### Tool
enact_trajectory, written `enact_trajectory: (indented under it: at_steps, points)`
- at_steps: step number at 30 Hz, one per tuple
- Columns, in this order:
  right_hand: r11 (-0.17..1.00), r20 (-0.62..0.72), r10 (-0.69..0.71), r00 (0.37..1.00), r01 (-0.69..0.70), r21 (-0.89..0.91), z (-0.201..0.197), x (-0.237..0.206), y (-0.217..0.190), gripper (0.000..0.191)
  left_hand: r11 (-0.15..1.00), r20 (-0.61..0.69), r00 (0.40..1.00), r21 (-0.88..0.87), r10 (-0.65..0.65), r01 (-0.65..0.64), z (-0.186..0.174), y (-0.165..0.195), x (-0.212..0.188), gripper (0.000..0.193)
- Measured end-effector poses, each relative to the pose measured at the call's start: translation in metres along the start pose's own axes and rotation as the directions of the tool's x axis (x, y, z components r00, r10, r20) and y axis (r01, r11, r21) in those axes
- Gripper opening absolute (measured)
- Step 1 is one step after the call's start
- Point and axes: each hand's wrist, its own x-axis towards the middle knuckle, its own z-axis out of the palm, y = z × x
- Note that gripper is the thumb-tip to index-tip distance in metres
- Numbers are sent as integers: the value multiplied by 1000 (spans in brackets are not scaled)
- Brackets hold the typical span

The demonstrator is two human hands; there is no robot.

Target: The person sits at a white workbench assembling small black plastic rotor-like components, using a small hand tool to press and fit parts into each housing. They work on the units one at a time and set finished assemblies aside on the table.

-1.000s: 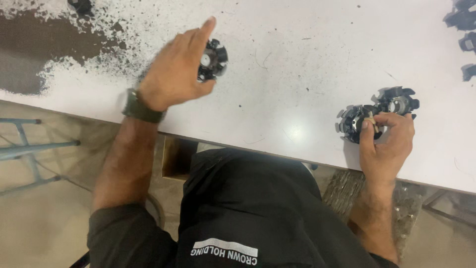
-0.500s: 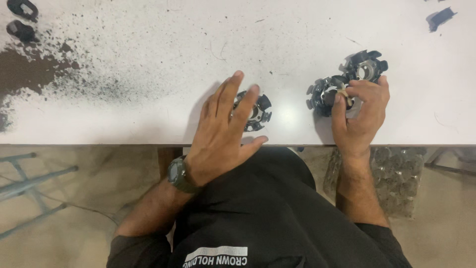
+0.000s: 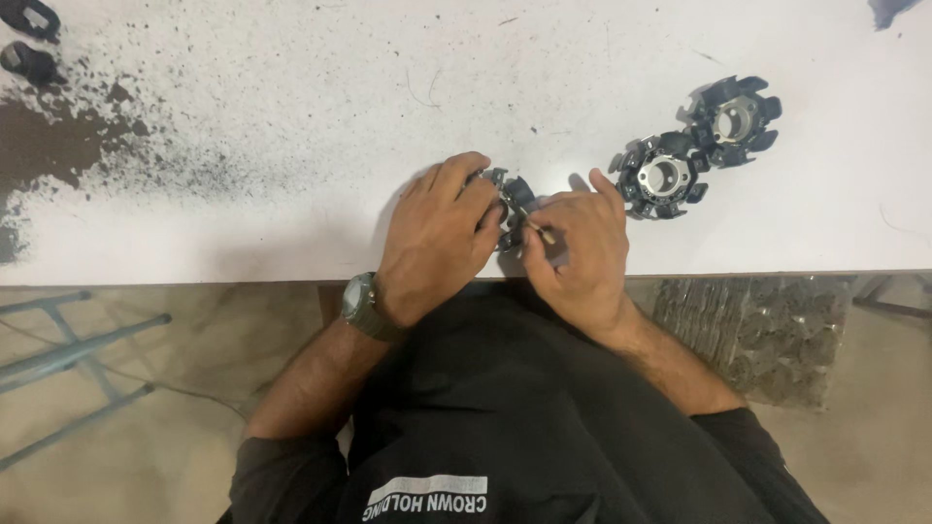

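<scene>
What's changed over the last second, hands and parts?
The left hand brought its black toothed ring in to the table's near edge. The right hand let go of the two rings and joined it, pinching a small pin-like piece. Those two rings stayed put.

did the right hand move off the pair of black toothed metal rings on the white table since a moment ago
Yes. The right hand left the pair of black toothed metal rings and moved left to meet the left hand.

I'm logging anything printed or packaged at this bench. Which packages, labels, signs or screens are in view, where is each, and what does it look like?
Printed patch: on the person's black garment, bottom centre; white bar with white lettering.
Wristwatch: on the left wrist, dark and round; its face cannot be seen.
Clear bag: right of the person, below the table edge; dark parts inside.
No signs.
</scene>
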Motion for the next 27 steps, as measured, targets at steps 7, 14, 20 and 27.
enact_trajectory:
  at_steps: [7, 14, 20, 27]
  points:
    - [994, 22, -20, 1000, 23, -105, -1, 3, -4, 28, 998, -113, 994, -59, 10, -16, 4, 0, -7, 17]
    - [996, 75, -16, 997, 23, -92, -4, 12, -5, 27, 998, -118, 993, -58, -2, -5, 4, 2, -4, 15]
    - [1000, 102, 18, 995, -17, -17, -9, 17, -5, 22, 995, -121, 992, -97, -42, 30, 12, 11, -2, 14]
    - [1000, 83, 13, 996, -13, -8, -7, 12, -3, 22, 997, -186, 979, -22, -81, 78, 29, 13, -3, 13]
